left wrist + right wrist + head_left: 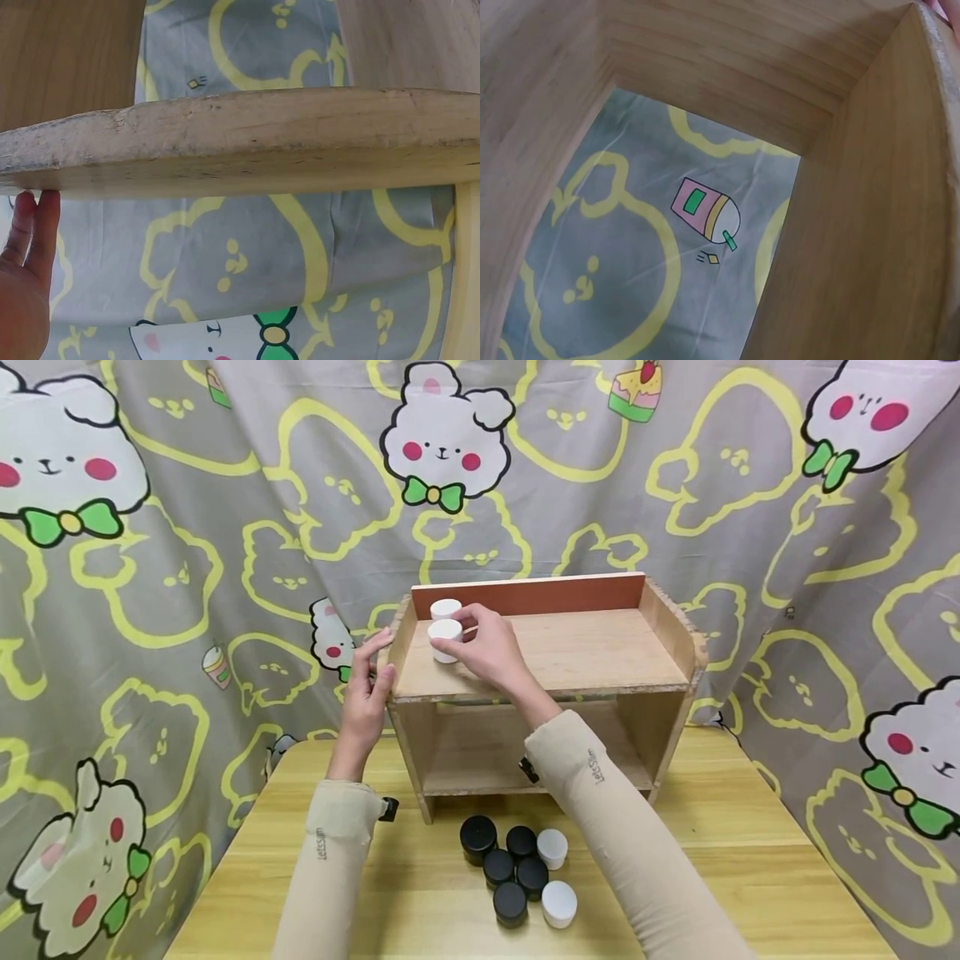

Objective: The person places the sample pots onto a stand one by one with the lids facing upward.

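Observation:
On the upper board of a small wooden shelf (585, 647), my right hand (491, 647) pinches a white lidded jar (446, 643) between thumb and fingers. Directly behind that jar stands another white jar (446, 607), close to the shelf's left rear corner. My left hand (363, 702) rests against the outside of the left side panel (403, 647), fingers extended. In the left wrist view, two fingertips (49, 206) touch the panel's surface near its edge. The right wrist view mostly shows the shelf's lower compartment (862, 210) and hides the held jar.
Several black jars (510, 903) and two white jars (558, 903) are grouped on the wooden table (420, 910) in front of the shelf. A red-brown back strip (532, 596) and a right side panel (671, 622) border the upper board. A patterned curtain (225, 527) hangs behind.

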`<state>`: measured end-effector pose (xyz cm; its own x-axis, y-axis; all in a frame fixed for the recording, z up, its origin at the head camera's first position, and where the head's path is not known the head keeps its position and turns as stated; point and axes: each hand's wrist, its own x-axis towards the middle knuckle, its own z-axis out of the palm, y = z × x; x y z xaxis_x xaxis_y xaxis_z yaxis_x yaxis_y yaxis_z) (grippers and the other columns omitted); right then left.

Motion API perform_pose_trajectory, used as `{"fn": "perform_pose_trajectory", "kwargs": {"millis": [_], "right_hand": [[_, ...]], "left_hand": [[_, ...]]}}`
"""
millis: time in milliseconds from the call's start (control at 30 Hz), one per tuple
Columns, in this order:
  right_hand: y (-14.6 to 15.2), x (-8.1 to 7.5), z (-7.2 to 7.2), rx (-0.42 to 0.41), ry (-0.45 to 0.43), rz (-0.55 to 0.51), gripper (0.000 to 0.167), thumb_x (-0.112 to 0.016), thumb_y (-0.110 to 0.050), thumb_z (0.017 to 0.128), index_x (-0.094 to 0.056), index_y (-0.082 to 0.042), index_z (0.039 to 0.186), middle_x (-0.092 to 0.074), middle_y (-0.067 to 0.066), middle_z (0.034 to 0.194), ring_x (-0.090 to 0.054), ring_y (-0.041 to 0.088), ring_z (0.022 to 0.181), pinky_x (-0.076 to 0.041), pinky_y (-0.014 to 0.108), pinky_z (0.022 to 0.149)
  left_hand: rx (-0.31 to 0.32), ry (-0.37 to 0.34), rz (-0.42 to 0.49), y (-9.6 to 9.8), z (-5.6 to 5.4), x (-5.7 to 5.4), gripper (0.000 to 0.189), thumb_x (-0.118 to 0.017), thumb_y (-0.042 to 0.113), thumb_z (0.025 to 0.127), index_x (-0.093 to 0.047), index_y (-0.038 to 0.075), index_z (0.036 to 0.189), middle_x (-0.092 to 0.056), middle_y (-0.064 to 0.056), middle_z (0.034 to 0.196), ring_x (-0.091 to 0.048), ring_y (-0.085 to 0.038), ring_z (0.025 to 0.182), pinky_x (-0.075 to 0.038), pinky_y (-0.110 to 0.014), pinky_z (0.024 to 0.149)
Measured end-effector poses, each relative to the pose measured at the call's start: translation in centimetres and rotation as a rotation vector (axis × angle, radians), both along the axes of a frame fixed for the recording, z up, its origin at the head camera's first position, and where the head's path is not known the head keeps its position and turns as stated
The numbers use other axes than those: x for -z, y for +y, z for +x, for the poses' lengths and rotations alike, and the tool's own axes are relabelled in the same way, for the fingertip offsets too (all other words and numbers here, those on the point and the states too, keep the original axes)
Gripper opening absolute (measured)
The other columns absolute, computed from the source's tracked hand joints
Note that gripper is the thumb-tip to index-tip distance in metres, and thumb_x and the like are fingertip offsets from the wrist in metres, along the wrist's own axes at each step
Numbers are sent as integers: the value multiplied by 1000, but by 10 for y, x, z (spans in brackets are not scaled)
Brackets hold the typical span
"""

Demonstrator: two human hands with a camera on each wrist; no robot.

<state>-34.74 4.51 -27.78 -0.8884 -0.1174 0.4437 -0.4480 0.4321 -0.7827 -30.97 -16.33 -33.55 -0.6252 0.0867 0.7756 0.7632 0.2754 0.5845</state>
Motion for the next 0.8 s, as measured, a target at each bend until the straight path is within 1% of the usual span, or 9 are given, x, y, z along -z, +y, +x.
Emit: {"fn": "perform_pose_trajectory", "kwargs": {"millis": [233,333,467,567,600,733,800], "right_hand": [[-3,-2,-6,11,1,-2,48,-88,-29,83,-68,-3,118,-73,11,114,-71,23,99,-56,34,87],[-3,-1,-7,19,-2,-5,47,-89,-29,82,-68,-3,115,-74,11,112,-72,23,98,-56,34,86],[-3,1,-9,20,-9,-4,47,-90,-30,81,-69,-4,115,-74,10,111,-72,22,97,-56,33,84],[-4,1,-10,17,-12,-7,47,-90,-31,81,-69,-4,114,-74,10,110,-72,22,97,-56,32,84],[-4,1,-10,17,-14,-9,47,-90,-31,81,-69,-4,114,-74,10,110,-72,22,97,-56,32,84],[-4,0,-11,18,-11,-11,47,-90,-31,81,-70,-4,113,-74,10,109,-72,22,97,-56,32,84],[-4,0,-12,19,-10,-10,48,-91,-31,80,-70,-4,114,-75,10,110,-72,22,97,-56,32,84]], "left_hand": [[-9,-14,-7,0,1,-1,42,-48,-1,103,-45,-4,145,-43,-21,159,-45,-14,136,-34,-24,93],[-10,-25,-9,1,2,0,42,-48,0,103,-45,-4,145,-43,-20,160,-45,-18,136,-35,-27,94],[-15,-34,-11,1,2,1,42,-48,1,103,-45,-3,145,-43,-19,160,-46,-23,134,-36,-33,93],[-17,-35,-8,1,1,2,42,-48,1,104,-45,-3,145,-43,-19,160,-46,-23,133,-36,-32,93],[-15,-33,-6,1,1,2,42,-48,1,103,-45,-3,145,-43,-20,160,-46,-23,135,-36,-31,93],[-8,-20,-1,1,0,1,42,-48,0,103,-45,-4,145,-43,-21,159,-45,-18,137,-35,-24,93],[-4,-11,0,1,0,0,42,-48,0,103,-45,-5,144,-43,-22,159,-44,-15,138,-35,-24,93]]}}
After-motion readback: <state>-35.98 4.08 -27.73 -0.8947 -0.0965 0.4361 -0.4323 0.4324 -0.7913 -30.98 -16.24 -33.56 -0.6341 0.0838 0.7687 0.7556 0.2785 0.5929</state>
